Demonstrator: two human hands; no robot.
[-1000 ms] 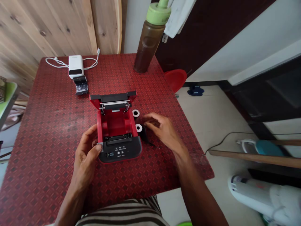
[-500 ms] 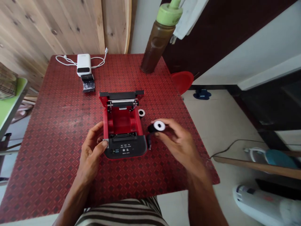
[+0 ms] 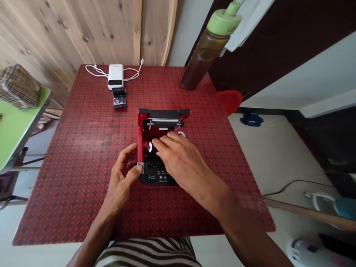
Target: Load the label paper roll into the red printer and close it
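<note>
A small red and black printer [image 3: 144,128] sits with its lid open in the middle of the red patterned table [image 3: 83,148]. My right hand [image 3: 180,159] reaches into its open bay, fingers closed on a black roll with a white core [image 3: 150,147]. My left hand [image 3: 124,178] grips the printer's front left corner, thumb on the grey latch. Another white-cored roll [image 3: 181,134] peeks out on the table just behind my right hand.
A white power bank [image 3: 115,76] with a white cable and a small black device [image 3: 119,100] lie at the table's far side. A tall brown bottle with a green cap [image 3: 205,55] stands at the far right corner. A green table [image 3: 13,126] is at left.
My right hand picked a roll up from the table right of the printer and carried it left into the printer's open bay. My left hand stayed on the printer's corner.
</note>
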